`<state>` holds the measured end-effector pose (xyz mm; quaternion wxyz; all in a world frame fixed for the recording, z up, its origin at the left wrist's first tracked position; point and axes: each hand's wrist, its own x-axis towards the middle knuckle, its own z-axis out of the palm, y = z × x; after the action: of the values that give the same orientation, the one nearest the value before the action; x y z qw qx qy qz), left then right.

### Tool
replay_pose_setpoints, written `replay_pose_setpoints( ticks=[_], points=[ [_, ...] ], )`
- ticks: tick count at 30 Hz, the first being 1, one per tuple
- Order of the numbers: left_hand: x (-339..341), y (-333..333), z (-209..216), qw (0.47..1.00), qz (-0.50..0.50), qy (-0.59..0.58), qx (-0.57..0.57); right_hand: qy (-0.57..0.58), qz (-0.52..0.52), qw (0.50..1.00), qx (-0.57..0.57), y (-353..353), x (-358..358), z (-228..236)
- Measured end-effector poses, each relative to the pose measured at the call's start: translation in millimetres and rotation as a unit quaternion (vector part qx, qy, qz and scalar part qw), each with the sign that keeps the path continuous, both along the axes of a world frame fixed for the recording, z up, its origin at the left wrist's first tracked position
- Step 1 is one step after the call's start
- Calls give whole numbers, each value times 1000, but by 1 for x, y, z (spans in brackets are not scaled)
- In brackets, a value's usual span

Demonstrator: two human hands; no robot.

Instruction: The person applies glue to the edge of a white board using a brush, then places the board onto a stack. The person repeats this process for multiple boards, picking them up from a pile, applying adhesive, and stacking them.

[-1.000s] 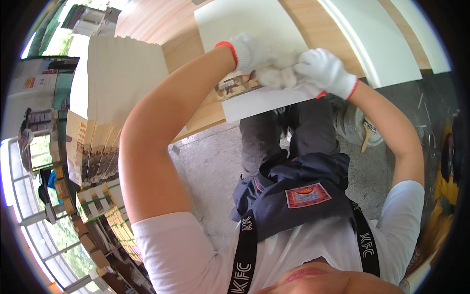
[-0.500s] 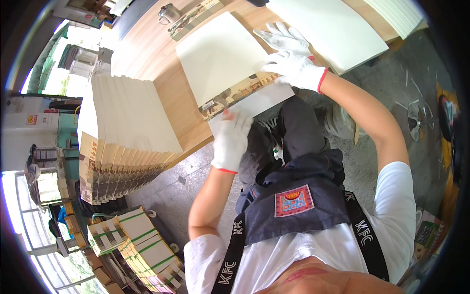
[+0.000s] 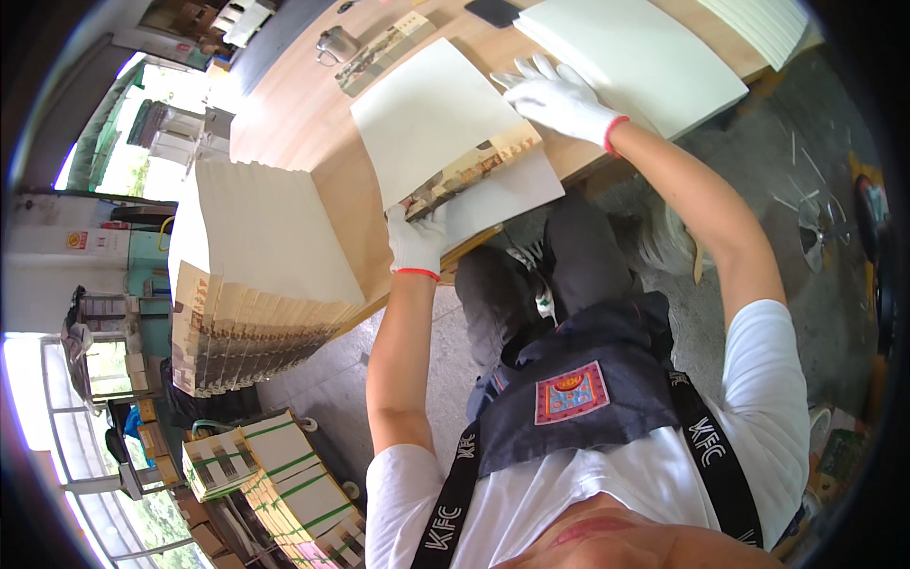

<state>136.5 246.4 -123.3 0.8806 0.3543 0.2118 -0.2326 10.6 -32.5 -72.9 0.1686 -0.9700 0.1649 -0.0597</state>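
Observation:
A large white sheet (image 3: 436,104) with a printed brown and tan strip (image 3: 474,175) along its near side lies on the wooden table, and a plain white flap (image 3: 507,201) extends from under the strip toward me. My left hand (image 3: 415,242), in a white knit glove with a red cuff, is closed on the sheet's near left corner, its thumb at the printed strip. Part of its fingers is hidden by the flap. My right hand (image 3: 559,102), gloved the same way, is open with fingers spread, at the sheet's right edge beside a stack of white sheets (image 3: 635,62).
A tall fanned stack of white sheets with printed edges (image 3: 270,256) stands at the table's left. Farther back are a metal cup (image 3: 336,45), a printed block (image 3: 384,55) and a dark phone (image 3: 493,11). Strapped bundles (image 3: 284,474) sit on a low cart at lower left.
My left hand has moved left and up to the sheet's near left corner and closed on it. My right hand has moved up, away from the printed strip's right end.

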Motion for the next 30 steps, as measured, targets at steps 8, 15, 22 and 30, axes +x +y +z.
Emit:
replay_pose_setpoints(
  ticks=[8, 15, 22, 30],
  points=[
    [47, 14, 71, 981, -164, -99, 21, 110, -106, 983, 107, 8, 59, -4],
    [1, 36, 179, 905, -81, -361, 209, -137, -16, 643, 753, 73, 49, 7],
    [-52, 185, 256, 768, 119, -549, 309, -285, 206, 670, 654, 185, 110, 118],
    [58, 369, 287, 696, 145, -457, 535, -299, 331, 828, 340, 278, 260, 189]
  ],
)
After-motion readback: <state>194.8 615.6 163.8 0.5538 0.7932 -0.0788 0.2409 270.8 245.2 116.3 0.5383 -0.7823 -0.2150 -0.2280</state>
